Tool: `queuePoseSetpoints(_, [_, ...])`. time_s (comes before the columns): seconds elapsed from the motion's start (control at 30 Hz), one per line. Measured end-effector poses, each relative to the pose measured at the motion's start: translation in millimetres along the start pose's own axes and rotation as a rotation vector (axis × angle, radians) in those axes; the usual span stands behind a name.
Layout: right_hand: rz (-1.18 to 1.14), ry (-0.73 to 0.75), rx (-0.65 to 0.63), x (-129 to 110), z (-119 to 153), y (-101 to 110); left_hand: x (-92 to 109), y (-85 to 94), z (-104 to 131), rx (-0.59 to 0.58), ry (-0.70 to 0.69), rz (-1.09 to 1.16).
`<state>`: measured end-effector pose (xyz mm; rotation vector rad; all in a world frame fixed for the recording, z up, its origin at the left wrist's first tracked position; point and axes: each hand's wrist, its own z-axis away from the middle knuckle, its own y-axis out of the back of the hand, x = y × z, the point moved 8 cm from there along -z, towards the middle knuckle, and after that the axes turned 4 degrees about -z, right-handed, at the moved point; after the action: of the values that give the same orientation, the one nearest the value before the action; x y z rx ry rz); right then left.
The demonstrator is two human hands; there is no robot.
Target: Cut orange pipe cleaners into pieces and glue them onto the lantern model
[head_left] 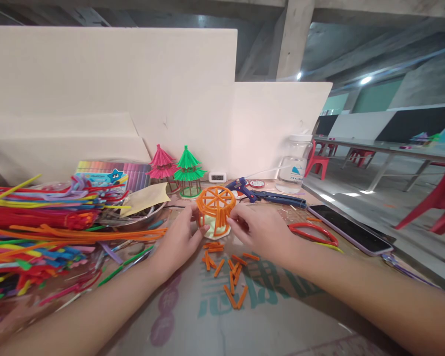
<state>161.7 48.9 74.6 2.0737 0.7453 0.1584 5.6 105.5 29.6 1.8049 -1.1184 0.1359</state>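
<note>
An orange pipe-cleaner frame (215,200), round and open like a small pavilion with a spoked top, stands on a pale round base (214,230). My left hand (187,235) steadies its left side, fingers behind and thumb near the base. Against the right side of the frame, my right hand (257,225) closes thumb and fingertips at the row of upright posts; whether a separate short piece is pinched there is hidden. Several short cut pieces of orange pipe cleaner (232,274) lie loose on the table in front.
Bundles of coloured pipe cleaners (40,217) cover the left. Behind stand pink (162,163) and green (188,170) pavilions, a small clock (217,177), a blue glue gun (243,188) and a water bottle (294,163). Red-handled scissors (313,233) and a phone (350,230) lie right.
</note>
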Motion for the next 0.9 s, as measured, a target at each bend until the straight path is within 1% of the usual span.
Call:
queuePoseSetpoints(0.07, [0.015, 0.007, -0.019, 0.5, -0.2, 1.4, -0.4, -0.1, -0.4, -0.003, 0.008, -0.001])
queuePoseSetpoints(0.17, [-0.013, 0.049, 0.024, 2.1, -1.9, 12.6, 0.9, -1.5, -1.2, -0.026, 0.006, -0.014])
queuePoseSetpoints(0.27, [-0.03, 0.196, 0.048, -2.0, -4.1, 22.6, 2.9, -3.9, -1.6, -0.062, -0.009, -0.005])
queuePoseSetpoints(0.33, [-0.025, 0.288, 0.009, -4.8, -4.8, 22.6, 3.8, -4.5, -1.5, -0.072, -0.011, 0.009])
queuePoseSetpoints(0.37, [-0.027, 0.31, -0.016, -4.8, -5.2, 21.3, 4.3, -4.4, -1.5, -0.073, -0.011, 0.014])
queuePoseSetpoints(0.43, [-0.045, 0.32, -0.046, -3.2, -6.0, 18.6, 5.3, -3.9, -1.5, -0.072, -0.008, 0.018])
queuePoseSetpoints(0.53, [-0.066, 0.321, -0.042, -1.4, -6.5, 15.3, 6.6, -3.3, -1.9, -0.073, 0.001, 0.017])
queuePoseSetpoints(0.7, [-0.061, 0.31, 0.022, -0.2, -6.1, 10.9, 3.7, -5.6, -2.3, -0.084, 0.031, 0.015])
queuePoseSetpoints(0.8, [-0.025, 0.307, 0.075, -0.6, -4.6, 9.9, 2.7, -6.9, -2.1, -0.087, 0.035, 0.014])
queuePoseSetpoints(0.9, [0.013, 0.321, 0.096, -2.5, -3.1, 8.4, 1.9, -7.2, -2.1, -0.088, 0.045, 0.017])
